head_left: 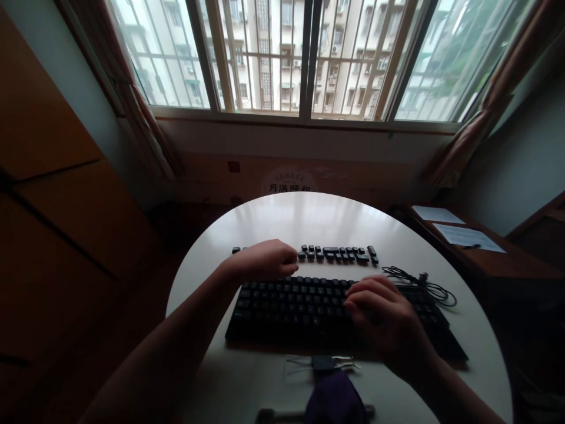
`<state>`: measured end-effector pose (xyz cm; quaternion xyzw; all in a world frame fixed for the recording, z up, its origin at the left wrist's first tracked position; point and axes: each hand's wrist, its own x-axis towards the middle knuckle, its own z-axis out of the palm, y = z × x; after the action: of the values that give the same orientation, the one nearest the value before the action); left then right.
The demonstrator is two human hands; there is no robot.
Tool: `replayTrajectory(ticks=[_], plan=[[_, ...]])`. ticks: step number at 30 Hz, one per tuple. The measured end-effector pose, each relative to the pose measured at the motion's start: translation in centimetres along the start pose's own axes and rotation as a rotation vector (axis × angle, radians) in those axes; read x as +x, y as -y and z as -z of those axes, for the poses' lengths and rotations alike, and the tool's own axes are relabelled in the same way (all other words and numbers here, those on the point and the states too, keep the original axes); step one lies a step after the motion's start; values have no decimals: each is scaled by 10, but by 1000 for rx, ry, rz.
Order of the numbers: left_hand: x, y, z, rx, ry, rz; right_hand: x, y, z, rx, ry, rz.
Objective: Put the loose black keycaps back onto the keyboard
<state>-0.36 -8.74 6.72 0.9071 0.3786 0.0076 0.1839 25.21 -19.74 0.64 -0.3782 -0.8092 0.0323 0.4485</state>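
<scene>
Checking the keyboard (pixel 304 303): where is it?

Across the middle of the round white bench (pixel 309 218). Black, most keys seated as far as I can see; the part under the right hand (pixel 388 312) is hidden.

And the loose keycaps (pixel 338 255)?

Two rough rows just beyond the keyboard's back edge. Left hand (pixel 271 259) blocks part of them.

Grip, both sides?

Left: fingers curled in, by the keycaps, above the keyboard's back edge. Can't tell if it's clamped on anything. Right: over the keyboard's right half, fingers bent, thumb near fingertips. Too dark to say whether it holds a keycap.

Rest of the bench?

Coiled cable (pixel 435 288) behind the keyboard's right end. Wire tool (pixel 323 363) with a dark handle in front, then a purple item (pixel 335 397) over a dark bar (pixel 276 417).

Beyond?

Papers (pixel 468 237) and a pen (pixel 472 246) on a wooden surface (pixel 521 271), right. Barred window (pixel 309 59) ahead, curtains (pixel 145 129) either side.
</scene>
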Motion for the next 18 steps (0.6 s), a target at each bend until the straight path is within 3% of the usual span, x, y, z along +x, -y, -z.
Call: replayTrajectory(ticks=[4,7,11,18], plan=[[5,0,-4,27,-56,-78,-1,-7,6,-55,-108,16],[4,-8,-10,87,43,-81,-2,-13,4,-100,-106,35],[0,-16,-20,179,236,-3,2,-23,5,-194,-29,107],[-5,-28,-25,181,213,-67,56,-52,-5,-342,194,148]])
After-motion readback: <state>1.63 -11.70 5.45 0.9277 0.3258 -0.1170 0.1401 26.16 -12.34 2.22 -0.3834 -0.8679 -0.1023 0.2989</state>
